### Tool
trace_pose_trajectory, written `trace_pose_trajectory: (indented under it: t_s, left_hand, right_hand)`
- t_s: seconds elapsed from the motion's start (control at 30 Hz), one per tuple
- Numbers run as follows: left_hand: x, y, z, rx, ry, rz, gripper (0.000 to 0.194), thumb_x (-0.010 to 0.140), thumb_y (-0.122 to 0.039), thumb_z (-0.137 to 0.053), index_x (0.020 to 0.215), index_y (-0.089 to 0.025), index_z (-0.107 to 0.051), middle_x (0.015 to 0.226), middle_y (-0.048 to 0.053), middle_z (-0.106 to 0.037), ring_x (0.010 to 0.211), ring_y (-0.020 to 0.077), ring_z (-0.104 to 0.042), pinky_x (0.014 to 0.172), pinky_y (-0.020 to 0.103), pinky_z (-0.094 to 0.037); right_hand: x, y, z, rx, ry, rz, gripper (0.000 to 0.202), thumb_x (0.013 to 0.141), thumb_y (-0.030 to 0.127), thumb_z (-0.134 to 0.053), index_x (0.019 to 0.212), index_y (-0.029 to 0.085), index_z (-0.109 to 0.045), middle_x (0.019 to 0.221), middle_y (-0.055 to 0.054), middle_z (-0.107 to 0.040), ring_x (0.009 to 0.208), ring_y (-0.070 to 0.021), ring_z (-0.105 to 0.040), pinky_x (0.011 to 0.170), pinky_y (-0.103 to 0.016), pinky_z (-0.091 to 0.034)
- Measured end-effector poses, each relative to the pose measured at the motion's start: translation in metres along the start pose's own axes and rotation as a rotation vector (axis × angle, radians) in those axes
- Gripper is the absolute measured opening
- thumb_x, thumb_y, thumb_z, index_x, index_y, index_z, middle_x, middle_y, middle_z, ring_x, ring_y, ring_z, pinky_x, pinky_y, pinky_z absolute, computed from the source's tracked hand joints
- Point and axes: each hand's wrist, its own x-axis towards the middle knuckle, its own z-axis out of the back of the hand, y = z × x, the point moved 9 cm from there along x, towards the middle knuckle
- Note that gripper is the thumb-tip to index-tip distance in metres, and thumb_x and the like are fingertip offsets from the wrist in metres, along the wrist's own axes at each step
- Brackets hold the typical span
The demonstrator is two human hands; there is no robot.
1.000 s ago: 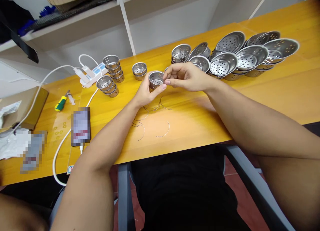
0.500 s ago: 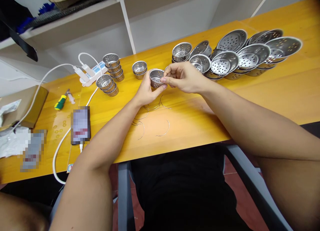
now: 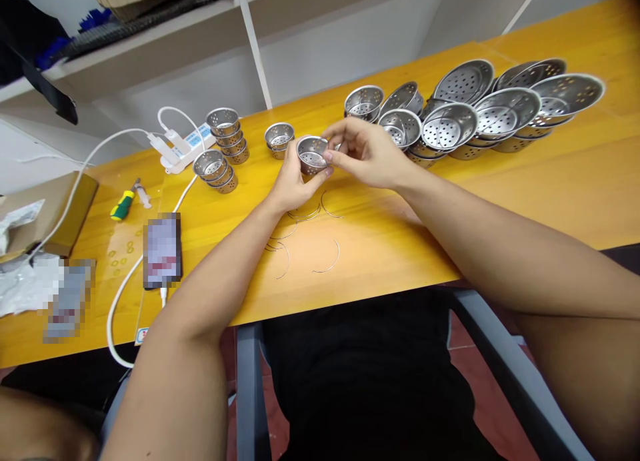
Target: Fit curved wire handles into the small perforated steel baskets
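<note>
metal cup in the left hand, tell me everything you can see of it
The cup is small, round and looks like shiny metal, with a smooth rim and many little holes. It is held open side up over the yellow table. The left hand grips its side; the right hand is at its right edge, partly hiding it.

The left arm (image 3: 225, 268) and right arm (image 3: 475, 228), both bare, reach forward and converge. The left hand (image 3: 290, 186) curves in a grip, thumb extended; the right hand (image 3: 367, 153) is just beside it, fingers bent, thumb pointing leftward.
</note>
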Motion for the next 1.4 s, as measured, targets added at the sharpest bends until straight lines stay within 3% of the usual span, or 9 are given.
trace_pose_trajectory:
  t_s: [0.1,0.27,0.47,0.63,0.8,1.0,1.4]
  left_hand:
    - [0.000,0.008,0.004,0.013,-0.040,0.009,0.087,0.105,-0.082,-0.079,0.168,-0.035,-0.041,0.158,0.016,-0.063,0.154,0.0371,-0.071,0.136,0.066,-0.060]
    - [0.000,0.015,0.007,0.027,-0.051,-0.001,0.091,0.105,-0.081,-0.080,0.172,-0.037,-0.037,0.162,0.015,-0.059,0.160,0.0376,-0.065,0.142,0.067,-0.054]
    - [0.000,0.015,0.007,0.026,-0.062,0.010,0.090,0.104,-0.079,-0.082,0.171,-0.037,-0.040,0.161,0.015,-0.060,0.160,0.0376,-0.065,0.142,0.067,-0.054]
    - [-0.001,0.021,0.006,0.034,-0.019,-0.013,0.096,0.106,-0.082,-0.077,0.178,-0.038,-0.031,0.166,0.016,-0.056,0.162,0.0378,-0.062,0.144,0.065,-0.050]
    - [-0.002,0.017,0.009,0.015,-0.022,-0.047,0.095,0.108,-0.085,-0.072,0.178,-0.039,-0.028,0.166,0.015,-0.057,0.160,0.0361,-0.065,0.142,0.061,-0.054]
    - [0.001,0.006,0.006,0.044,0.005,-0.061,0.094,0.112,-0.081,-0.067,0.184,-0.042,-0.019,0.169,0.015,-0.056,0.163,0.0370,-0.065,0.144,0.064,-0.054]
    - [0.000,-0.001,0.007,0.021,0.021,-0.074,0.091,0.114,-0.077,-0.068,0.183,-0.042,-0.020,0.170,0.014,-0.057,0.162,0.0376,-0.067,0.144,0.063,-0.054]
  right_hand:
    - [-0.003,0.006,0.010,-0.152,-0.087,0.071,0.065,0.092,0.093,-0.091,0.114,0.033,-0.080,0.108,-0.009,-0.079,0.091,-0.0297,-0.071,0.087,-0.051,-0.068]
    - [-0.004,0.016,0.009,-0.230,-0.083,0.134,0.052,0.103,0.083,-0.086,0.112,0.032,-0.079,0.113,-0.012,-0.079,0.102,-0.0346,-0.073,0.101,-0.058,-0.067]
    - [-0.006,0.022,0.007,-0.290,-0.095,0.183,0.028,0.108,0.063,-0.086,0.113,0.035,-0.083,0.116,-0.012,-0.081,0.114,-0.0403,-0.078,0.109,-0.063,-0.067]
    - [-0.007,0.022,0.007,-0.382,-0.061,0.176,0.020,0.111,0.054,-0.080,0.120,0.037,-0.086,0.130,-0.012,-0.083,0.125,-0.0422,-0.079,0.115,-0.065,-0.067]
    - [-0.006,0.017,-0.002,-0.473,0.035,0.193,0.025,0.112,0.048,-0.072,0.126,0.036,-0.088,0.144,-0.013,-0.080,0.138,-0.0464,-0.075,0.124,-0.073,-0.060]
    - [-0.009,0.005,-0.012,-0.511,0.091,0.202,0.041,0.107,0.051,-0.076,0.143,0.035,-0.088,0.162,-0.015,-0.071,0.149,-0.0522,-0.068,0.130,-0.082,-0.049]
    - [-0.012,0.000,-0.019,-0.423,0.135,0.200,0.047,0.110,0.051,-0.077,0.155,0.040,-0.086,0.158,-0.016,-0.069,0.152,-0.0495,-0.066,0.138,-0.082,-0.049]
